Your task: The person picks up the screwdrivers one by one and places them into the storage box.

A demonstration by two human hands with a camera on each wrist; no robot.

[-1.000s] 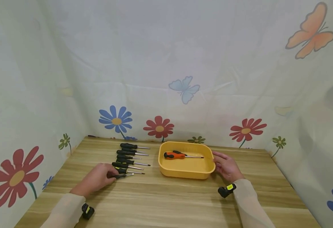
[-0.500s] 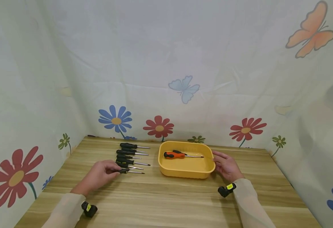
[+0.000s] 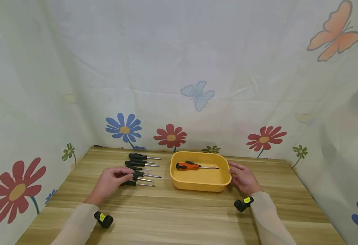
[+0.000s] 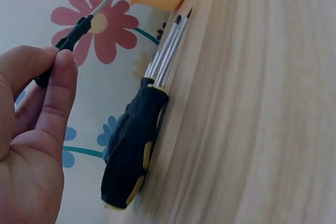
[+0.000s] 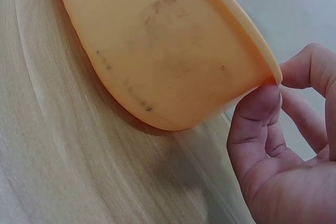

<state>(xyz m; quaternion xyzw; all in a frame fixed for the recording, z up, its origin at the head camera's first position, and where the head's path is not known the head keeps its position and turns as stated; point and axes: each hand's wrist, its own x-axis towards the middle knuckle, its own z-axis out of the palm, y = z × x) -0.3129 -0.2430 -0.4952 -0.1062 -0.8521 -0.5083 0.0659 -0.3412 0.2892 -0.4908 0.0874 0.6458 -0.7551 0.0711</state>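
Note:
My left hand [image 3: 112, 181] pinches a small dark-handled screwdriver [image 4: 73, 38] between thumb and fingertips. In the left wrist view its thin tip points up and away, clear of the table; in the head view the hand largely hides it. Below and beside the hand, several black-handled screwdrivers [image 4: 134, 140] lie in a row, shafts towards the yellow basin [image 3: 197, 186]. My right hand [image 3: 243, 178] grips the basin's right rim, thumb on the outside, as the right wrist view shows. Inside the basin lies an orange-and-black screwdriver [image 3: 188, 166], with a dark handle partly hidden behind it.
The wood-grain table [image 3: 179, 214] ends at the back against a white curtain [image 3: 136, 61] printed with flowers and butterflies. More of this curtain hangs on both sides. The basin stands near the back edge, right of the screwdriver row.
My left hand has lifted the small screwdriver from the near end of the row and carried it away from me, over the other handles. The right hand and basin stay put.

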